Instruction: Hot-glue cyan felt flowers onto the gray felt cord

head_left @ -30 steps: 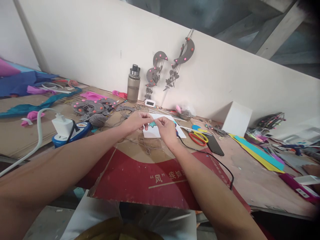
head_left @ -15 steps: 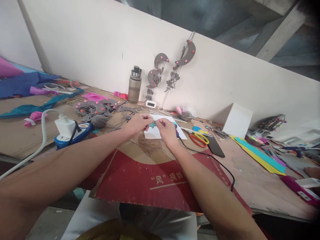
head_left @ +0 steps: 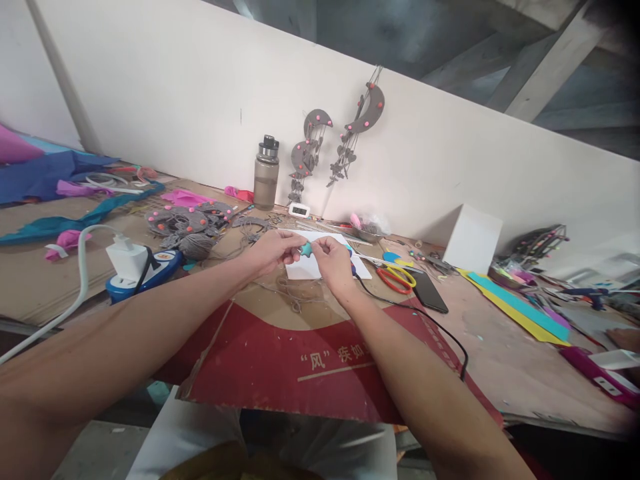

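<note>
A small teal felt piece (head_left: 306,249) is pinched between my two hands above a white sheet (head_left: 299,269). My left hand (head_left: 278,251) grips its left edge with thumb and fingertips. On its right side, my right hand (head_left: 331,260) holds it with closed fingers. Behind my right hand lies a blue tool with a black cable (head_left: 387,301), mostly hidden. Scissors with red and yellow handles (head_left: 397,279) rest to the right, beside a black phone (head_left: 429,291). Thin grey cords (head_left: 296,300) lie just in front of the sheet.
A bottle (head_left: 266,175) stands by the wall, near a small white clock (head_left: 299,211). Grey felt moons (head_left: 373,110) hang there. At left are a power strip (head_left: 165,261) and grey yarn (head_left: 197,246); at right, felt strips (head_left: 520,307) and part of another person's hand (head_left: 623,339).
The teal piece has turned slightly between my fingers and shows differently. The whole view has shifted a little; both hands stay close together over the sheet.
</note>
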`<act>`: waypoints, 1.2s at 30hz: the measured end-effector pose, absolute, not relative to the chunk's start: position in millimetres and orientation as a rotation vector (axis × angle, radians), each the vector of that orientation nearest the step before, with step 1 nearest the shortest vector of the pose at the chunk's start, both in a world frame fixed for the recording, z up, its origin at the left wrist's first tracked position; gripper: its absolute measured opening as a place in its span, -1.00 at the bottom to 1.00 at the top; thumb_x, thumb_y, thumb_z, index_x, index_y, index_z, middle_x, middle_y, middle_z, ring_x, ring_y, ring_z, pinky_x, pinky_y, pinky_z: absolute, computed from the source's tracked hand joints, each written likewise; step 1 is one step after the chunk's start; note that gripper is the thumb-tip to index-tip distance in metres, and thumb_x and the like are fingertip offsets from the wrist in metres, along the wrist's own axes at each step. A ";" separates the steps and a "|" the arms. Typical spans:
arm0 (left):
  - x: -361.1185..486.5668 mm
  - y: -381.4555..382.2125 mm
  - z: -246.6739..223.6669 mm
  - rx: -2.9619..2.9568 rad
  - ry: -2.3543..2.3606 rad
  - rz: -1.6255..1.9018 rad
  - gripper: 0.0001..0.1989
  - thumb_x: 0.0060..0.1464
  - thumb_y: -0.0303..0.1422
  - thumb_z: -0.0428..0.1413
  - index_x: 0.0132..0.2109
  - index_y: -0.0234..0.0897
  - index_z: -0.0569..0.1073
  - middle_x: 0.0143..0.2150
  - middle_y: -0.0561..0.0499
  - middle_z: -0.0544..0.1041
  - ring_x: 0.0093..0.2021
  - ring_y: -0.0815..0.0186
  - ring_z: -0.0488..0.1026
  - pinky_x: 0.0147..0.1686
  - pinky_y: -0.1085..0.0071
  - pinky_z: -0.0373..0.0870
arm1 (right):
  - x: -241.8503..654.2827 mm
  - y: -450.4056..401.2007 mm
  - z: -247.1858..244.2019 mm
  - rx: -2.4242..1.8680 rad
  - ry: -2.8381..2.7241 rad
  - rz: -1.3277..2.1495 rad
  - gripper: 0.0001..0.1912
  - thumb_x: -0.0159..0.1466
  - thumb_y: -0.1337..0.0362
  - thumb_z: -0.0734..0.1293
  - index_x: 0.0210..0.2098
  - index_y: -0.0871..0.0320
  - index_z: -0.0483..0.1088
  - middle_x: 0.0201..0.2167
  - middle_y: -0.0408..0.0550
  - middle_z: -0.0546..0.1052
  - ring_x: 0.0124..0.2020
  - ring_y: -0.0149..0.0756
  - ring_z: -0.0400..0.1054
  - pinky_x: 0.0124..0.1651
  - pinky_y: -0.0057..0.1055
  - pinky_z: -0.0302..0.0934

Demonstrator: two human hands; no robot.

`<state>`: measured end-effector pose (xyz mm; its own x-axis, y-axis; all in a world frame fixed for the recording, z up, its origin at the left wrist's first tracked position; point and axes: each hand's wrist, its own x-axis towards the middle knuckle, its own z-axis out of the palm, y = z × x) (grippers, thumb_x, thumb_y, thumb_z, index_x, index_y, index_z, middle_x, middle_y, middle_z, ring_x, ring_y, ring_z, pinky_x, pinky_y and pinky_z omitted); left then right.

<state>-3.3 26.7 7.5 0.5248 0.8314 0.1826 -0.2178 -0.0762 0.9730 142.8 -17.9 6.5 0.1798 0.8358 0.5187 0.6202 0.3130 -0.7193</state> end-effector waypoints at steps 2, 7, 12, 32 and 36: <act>-3.1 26.6 7.2 1.406 0.639 0.957 -0.86 -0.08 -0.35 0.18 -0.43 -0.38 0.46 -0.65 0.06 0.37 -0.66 0.52 0.23 -0.68 0.57 0.03 | 142.3 -18.6 6.5 -1.390 -1.529 0.256 -0.79 0.14 0.18 0.19 -0.49 0.16 0.35 -0.56 -0.18 0.42 -0.51 -0.42 0.22 -0.38 -0.48 0.08; -2.6 26.5 6.8 1.434 0.774 0.983 -0.87 -0.10 -0.35 0.19 -0.42 -0.36 0.45 -0.64 0.10 0.35 -0.68 0.54 0.22 -0.70 0.59 -0.05 | 139.8 -21.5 5.4 -1.364 -1.564 0.225 -0.78 0.16 0.18 0.19 -0.46 0.16 0.37 -0.51 -0.17 0.45 -0.47 -0.42 0.24 -0.35 -0.49 0.08; -2.6 30.2 3.8 1.455 0.792 1.006 -0.87 -0.11 -0.35 0.18 -0.43 -0.34 0.45 -0.65 0.13 0.30 -0.68 0.55 0.21 -0.70 0.60 -0.07 | 139.6 -22.3 5.5 -1.382 -1.604 0.213 -0.79 0.16 0.17 0.20 -0.44 0.15 0.37 -0.53 -0.18 0.43 -0.51 -0.42 0.19 -0.39 -0.49 0.05; -8.5 40.3 -0.4 1.531 0.915 1.142 -0.86 -0.11 -0.31 0.13 -0.45 -0.32 0.41 -0.72 0.19 0.22 -0.72 0.54 0.06 -0.69 0.57 -0.07 | 136.9 -23.1 2.8 -1.398 -1.657 0.173 -0.80 0.20 0.25 0.19 -0.28 0.18 0.39 -0.50 -0.17 0.38 -0.47 -0.40 0.21 -0.32 -0.45 0.08; -10.1 43.6 -4.1 1.489 0.936 1.206 -0.85 -0.13 -0.30 0.13 -0.44 -0.32 0.40 -0.68 0.19 0.24 -0.72 0.55 0.07 -0.69 0.56 -0.07 | 134.9 -24.5 0.7 -1.367 -1.717 0.139 -0.82 0.22 0.27 0.18 -0.30 0.16 0.40 -0.45 -0.13 0.43 -0.42 -0.37 0.24 -0.29 -0.44 0.09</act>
<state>-10.1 43.6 -4.1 0.2148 0.9483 0.2336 -0.0087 -0.2373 0.9714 134.9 -24.5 0.7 0.0260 0.8216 0.5695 0.7193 0.3802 -0.5814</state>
